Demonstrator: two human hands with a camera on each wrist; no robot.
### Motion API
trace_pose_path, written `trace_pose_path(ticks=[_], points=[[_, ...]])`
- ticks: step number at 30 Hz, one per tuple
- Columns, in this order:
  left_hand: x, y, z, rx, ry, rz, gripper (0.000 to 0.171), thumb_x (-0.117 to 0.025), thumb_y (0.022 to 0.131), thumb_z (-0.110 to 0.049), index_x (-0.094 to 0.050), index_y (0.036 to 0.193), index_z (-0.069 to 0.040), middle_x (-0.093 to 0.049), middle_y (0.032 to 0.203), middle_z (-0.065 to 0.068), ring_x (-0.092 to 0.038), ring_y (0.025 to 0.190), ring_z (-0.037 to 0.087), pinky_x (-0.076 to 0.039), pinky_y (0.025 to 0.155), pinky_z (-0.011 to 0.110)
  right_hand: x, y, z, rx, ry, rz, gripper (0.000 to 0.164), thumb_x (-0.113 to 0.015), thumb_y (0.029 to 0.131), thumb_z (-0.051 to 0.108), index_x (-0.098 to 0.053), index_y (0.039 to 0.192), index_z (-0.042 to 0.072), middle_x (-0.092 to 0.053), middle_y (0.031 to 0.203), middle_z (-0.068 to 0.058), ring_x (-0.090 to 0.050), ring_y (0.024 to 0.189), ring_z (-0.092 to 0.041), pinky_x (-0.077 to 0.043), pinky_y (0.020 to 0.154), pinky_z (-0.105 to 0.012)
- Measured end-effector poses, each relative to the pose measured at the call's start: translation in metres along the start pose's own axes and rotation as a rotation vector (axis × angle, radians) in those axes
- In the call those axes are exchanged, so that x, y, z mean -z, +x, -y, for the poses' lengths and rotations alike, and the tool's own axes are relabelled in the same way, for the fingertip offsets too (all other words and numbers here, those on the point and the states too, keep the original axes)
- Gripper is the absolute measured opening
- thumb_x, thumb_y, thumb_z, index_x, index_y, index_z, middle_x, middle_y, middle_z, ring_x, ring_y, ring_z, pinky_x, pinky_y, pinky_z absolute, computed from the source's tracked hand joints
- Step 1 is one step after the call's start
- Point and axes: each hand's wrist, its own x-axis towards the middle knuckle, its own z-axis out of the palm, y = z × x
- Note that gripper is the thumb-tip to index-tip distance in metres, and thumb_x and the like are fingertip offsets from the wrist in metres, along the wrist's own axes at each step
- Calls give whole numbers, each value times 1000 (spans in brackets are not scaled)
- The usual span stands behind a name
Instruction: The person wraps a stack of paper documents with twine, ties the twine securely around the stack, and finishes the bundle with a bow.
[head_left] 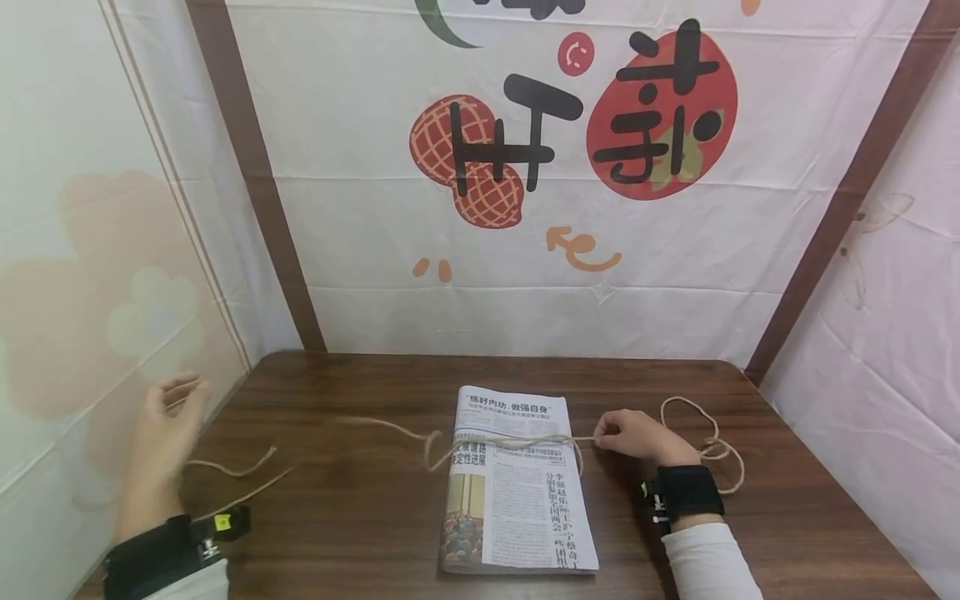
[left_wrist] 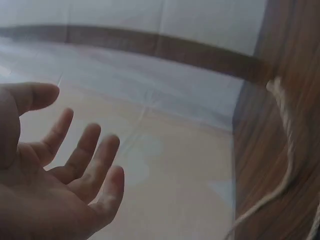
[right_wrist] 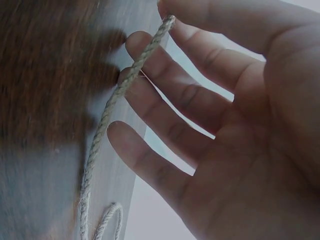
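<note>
A folded newspaper [head_left: 525, 508] lies on the wooden table, with a twine rope [head_left: 517, 440] running across its upper part and a small loop by its left edge. To the right of the paper, my right hand [head_left: 633, 435] pinches the rope between thumb and index finger. The right wrist view shows that rope [right_wrist: 102, 122] passing in front of the other, loosely bent fingers. My left hand [head_left: 168, 417] is raised at the table's left side. Its fingers [left_wrist: 82, 150] are spread and relaxed, holding nothing. A loose rope end [left_wrist: 287, 130] is beside it.
Two rope strands [head_left: 236, 472] lie on the left of the wooden table [head_left: 337, 517]. Slack rope [head_left: 723, 450] loops on the right behind my right wrist. Printed cloth walls [head_left: 360, 317] enclose the table at the back and both sides.
</note>
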Motion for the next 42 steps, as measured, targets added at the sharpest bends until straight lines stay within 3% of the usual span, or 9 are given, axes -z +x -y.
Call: trace_pose_path(ticks=[4,10,16,20,22,24,30,36,42], points=[[-28,4,-11,-178,13,65,57,-41,107,-34,-33,148,5,-37,147,35,-35,132,55,-31,102,68,0,-1,2,8,1,0,5,-68,92,16,-67,88,14,-58,78,3,-51,72,-16,-43,67,-36],[-88,-3,-39,-379,78,250,46,-49,107,-32,-46,140,0,-53,136,28,-50,122,47,-38,98,65,-2,0,7,21,2,2,6,-68,91,15,-66,87,13,-57,76,3,-51,71,-15,-43,66,-35],[-160,-27,-60,-589,96,523,42,-63,100,-36,-55,135,-14,-61,134,10,-57,122,36,-44,99,58,-5,3,8,5,-5,8,7,-69,91,16,-65,86,15,-57,76,4,-51,70,-14,-43,65,-34],[-189,-46,-71,-682,49,768,39,-69,96,-26,-59,132,-14,-65,130,4,-60,120,27,-49,96,50,-7,4,8,-7,-3,13,7,-69,91,16,-65,85,15,-57,76,3,-51,71,-15,-43,65,-34],[-196,-52,-74,-687,71,855,31,-70,96,-20,-62,125,-12,-68,123,3,-63,116,22,-52,94,44,-6,4,9,-14,-4,10,7,-69,91,15,-65,85,15,-57,76,3,-51,71,-15,-43,65,-34],[-200,-55,-73,-690,154,873,22,-70,94,-16,-66,115,-13,-70,114,-1,-64,110,18,-52,93,41,-6,5,10,-17,-6,8,7,-69,91,15,-65,85,15,-57,76,3,-51,71,-16,-43,65,-34],[-197,-53,-61,-617,412,764,16,-79,85,-19,-64,91,-18,-65,89,-8,-58,83,13,-51,75,39,-5,6,9,-27,-18,9,7,-69,92,16,-65,86,15,-56,76,2,-51,71,-16,-42,64,-34],[-193,-50,-50,-425,520,733,32,-87,76,-22,-60,92,-15,-60,83,-3,-53,74,14,-48,67,37,-5,7,7,-18,-21,20,7,-68,93,17,-65,88,15,-56,77,3,-51,71,-15,-42,65,-34],[-189,-46,-43,-389,571,748,16,-81,84,-22,-67,86,-15,-58,72,-5,-53,66,13,-46,62,35,-4,5,5,-3,-11,9,6,-68,93,16,-65,89,13,-57,77,2,-51,72,-16,-43,66,-35]])
